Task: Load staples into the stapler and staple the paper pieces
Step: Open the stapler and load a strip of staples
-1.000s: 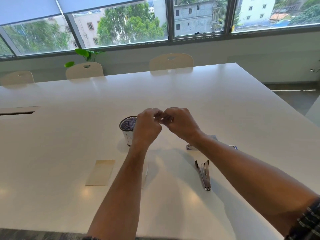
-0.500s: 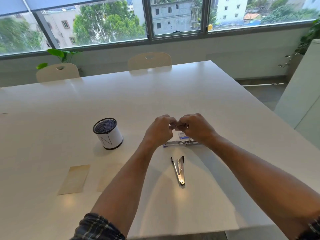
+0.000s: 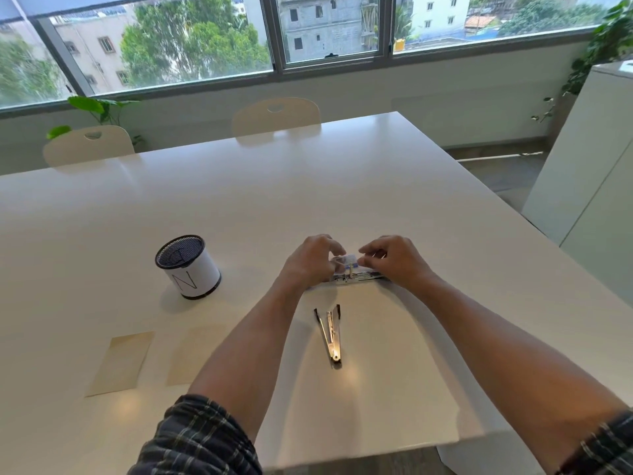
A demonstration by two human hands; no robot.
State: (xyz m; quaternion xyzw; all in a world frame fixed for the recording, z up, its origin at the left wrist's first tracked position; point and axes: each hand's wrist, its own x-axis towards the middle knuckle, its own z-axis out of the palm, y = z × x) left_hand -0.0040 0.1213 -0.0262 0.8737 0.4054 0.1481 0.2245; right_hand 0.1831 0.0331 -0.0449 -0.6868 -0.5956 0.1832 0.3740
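While both forearms reached forward over the white table (image 3: 359,186), my hands sat low and close together, knuckles up, just above the tabletop. My left hand (image 3: 310,260) had its fingers curled, pinching the left end of a small clear and blue staple box (image 3: 346,261). My right hand (image 3: 394,260) had its fingers bent down, the tips touching the box's right end and the open stapler (image 3: 358,277), which lay flat across the table right under both hands. I could not tell whether any staples were between the fingertips. Nearer to me than the hands lay a metal staple remover (image 3: 329,334), pointing toward me. Two tan paper pieces (image 3: 120,363) lay flat well to the left of my left forearm, and a mesh pen cup (image 3: 187,265) stood left of my left hand. Compared with half a second earlier, the hands had dropped from a raised pinch down onto the box and stapler.
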